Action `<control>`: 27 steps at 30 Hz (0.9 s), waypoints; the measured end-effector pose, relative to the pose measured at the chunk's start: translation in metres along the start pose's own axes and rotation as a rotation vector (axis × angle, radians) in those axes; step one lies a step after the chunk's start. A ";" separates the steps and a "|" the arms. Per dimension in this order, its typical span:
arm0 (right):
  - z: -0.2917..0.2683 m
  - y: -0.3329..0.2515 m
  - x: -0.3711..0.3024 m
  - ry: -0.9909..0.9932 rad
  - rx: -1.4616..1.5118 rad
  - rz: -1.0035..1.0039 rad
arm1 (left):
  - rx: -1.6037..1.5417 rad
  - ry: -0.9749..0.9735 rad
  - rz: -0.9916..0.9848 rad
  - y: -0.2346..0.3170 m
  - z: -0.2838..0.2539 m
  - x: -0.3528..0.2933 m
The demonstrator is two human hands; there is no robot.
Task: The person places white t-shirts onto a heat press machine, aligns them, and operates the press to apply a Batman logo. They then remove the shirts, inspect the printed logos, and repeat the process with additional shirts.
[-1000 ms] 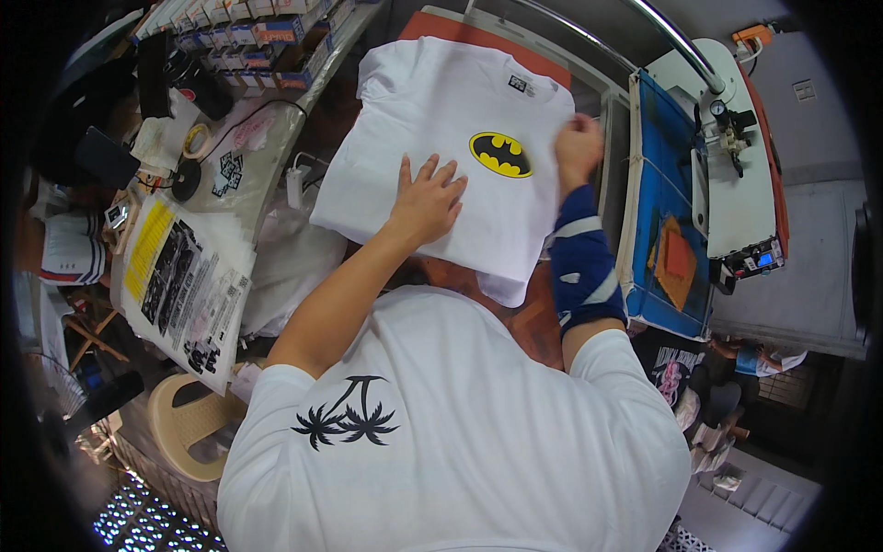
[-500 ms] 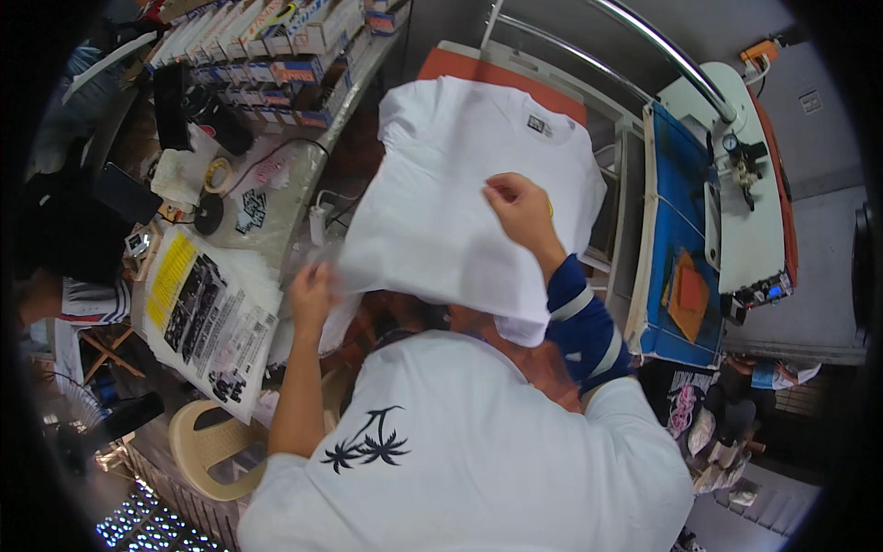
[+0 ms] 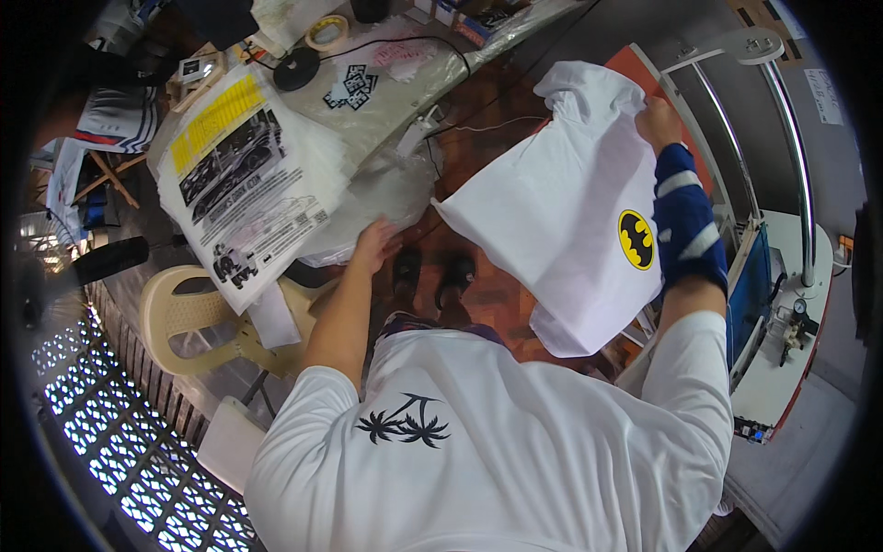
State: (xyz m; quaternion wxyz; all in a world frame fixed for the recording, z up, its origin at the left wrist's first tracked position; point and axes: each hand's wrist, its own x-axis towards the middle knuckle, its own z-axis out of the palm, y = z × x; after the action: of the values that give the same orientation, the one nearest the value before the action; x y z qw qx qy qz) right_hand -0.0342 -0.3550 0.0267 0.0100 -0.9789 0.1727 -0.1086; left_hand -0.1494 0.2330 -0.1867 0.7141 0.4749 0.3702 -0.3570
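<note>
A white T-shirt (image 3: pixel 579 175) hangs crumpled from my right hand (image 3: pixel 658 124), whose fingers are closed on its far right edge. On the shirt's right side is a yellow oval print (image 3: pixel 636 239) with a black bat shape. Part of an orange-red board (image 3: pixel 635 63) shows behind the cloth. My left hand (image 3: pixel 375 244) is at the near edge of a crumpled clear plastic sheet (image 3: pixel 397 189), its fingers loosely apart; I see no firm grip on the plastic.
Left, a plastic-covered table (image 3: pixel 391 124) carries a stack of printed films (image 3: pixel 248 175), a tape roll (image 3: pixel 327 33) and small black-and-white labels (image 3: pixel 351 87). A beige plastic chair (image 3: pixel 170 322) stands nearer. At right are a chrome rail (image 3: pixel 793 156) and a white-topped machine (image 3: pixel 782 368).
The T-shirt, spread over the orange-red board before, is now lifted and bunched in my right hand, its bat print showing. My view has swung left; my left hand is beside the plastic sheet.
</note>
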 end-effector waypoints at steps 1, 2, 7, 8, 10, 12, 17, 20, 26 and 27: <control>-0.031 -0.007 -0.017 -0.040 -0.045 0.048 | 0.279 -0.031 0.088 0.003 -0.002 -0.002; -0.058 -0.012 -0.035 0.016 -0.107 0.084 | 0.558 -0.076 0.187 -0.001 -0.003 -0.001; -0.195 -0.035 -0.135 0.119 -0.189 0.144 | 0.850 -0.041 0.837 0.035 0.017 0.012; -0.227 -0.050 -0.166 0.122 -0.034 0.208 | 0.852 -0.076 0.970 0.072 0.057 -0.007; -0.288 -0.081 -0.213 0.069 0.299 0.151 | 0.817 -0.163 1.258 0.137 0.143 -0.060; -0.355 -0.117 -0.255 -0.085 0.388 0.116 | 0.805 -0.373 1.522 0.172 0.241 -0.122; -0.447 -0.183 -0.348 0.089 0.845 -0.250 | 1.039 -1.542 1.888 0.099 0.422 -0.264; -0.484 -0.197 -0.410 0.197 0.919 -0.203 | 1.125 -2.178 1.580 -0.035 0.426 -0.307; -0.505 -0.199 -0.584 1.195 0.528 0.631 | 1.496 -2.054 1.086 -0.051 0.412 -0.357; -0.507 -0.199 -0.615 1.097 0.542 0.721 | 1.580 -2.089 1.146 -0.038 0.407 -0.370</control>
State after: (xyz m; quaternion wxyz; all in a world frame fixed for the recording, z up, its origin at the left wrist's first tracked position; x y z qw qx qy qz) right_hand -0.6404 0.0499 0.4040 0.2002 -0.6279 0.4328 -0.6151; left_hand -0.2791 -0.1035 0.2304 0.2500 0.3463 -0.8484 -0.3129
